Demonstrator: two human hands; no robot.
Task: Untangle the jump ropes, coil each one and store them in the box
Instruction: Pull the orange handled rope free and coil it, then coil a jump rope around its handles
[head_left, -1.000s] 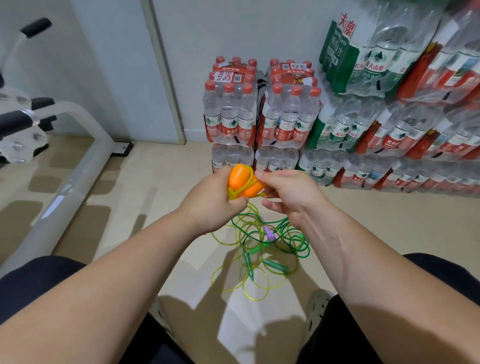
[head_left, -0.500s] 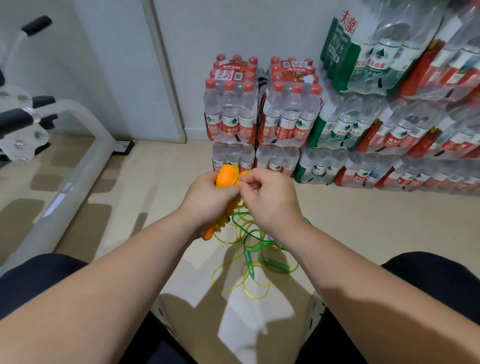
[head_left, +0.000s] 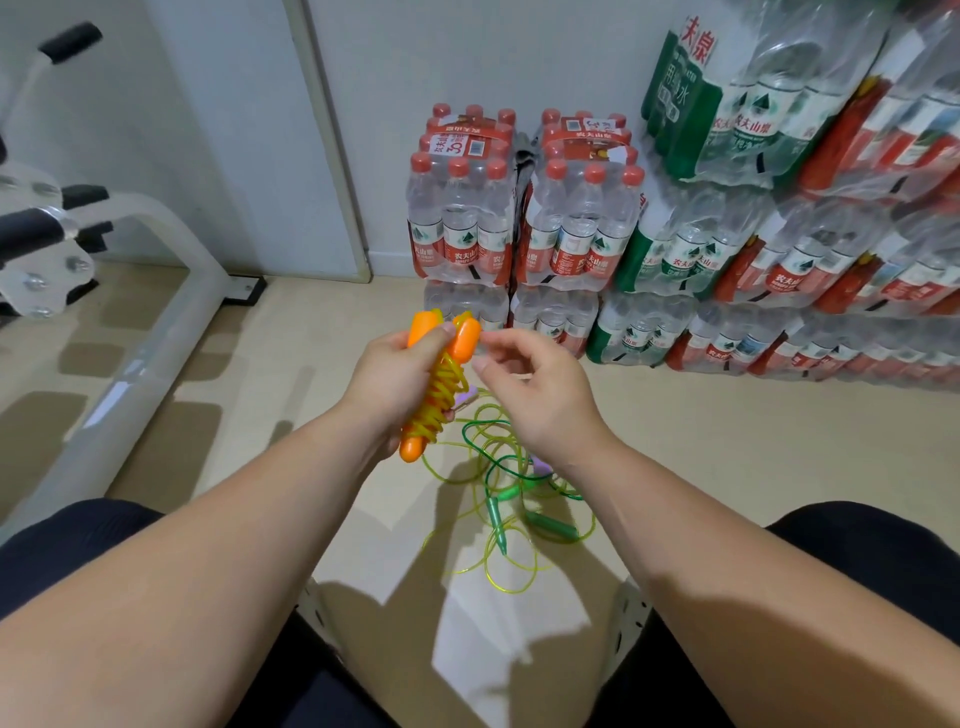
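Note:
My left hand (head_left: 395, 376) grips the two orange handles (head_left: 464, 340) of a jump rope, held upright side by side, with its yellow cord (head_left: 442, 397) wound around them in tight turns. Just to the right of the handle tops, my right hand (head_left: 537, 395) hovers with its fingers loosely curled and apart, holding nothing. Below on the floor lies a tangle of green rope (head_left: 498, 452) and yellow-green cord, with two green handles (head_left: 551, 525) and a purple handle (head_left: 540, 467) partly hidden behind my right wrist. No box is in view.
Shrink-wrapped packs of water bottles (head_left: 519, 228) are stacked against the wall ahead and to the right. A white exercise machine frame (head_left: 130, 332) slants across the floor at the left. My knees in dark trousers (head_left: 78, 545) flank the rope pile.
My right hand has let go of the orange handles and drawn back to the right. The yellow cord now shows wound around the handles in my left hand.

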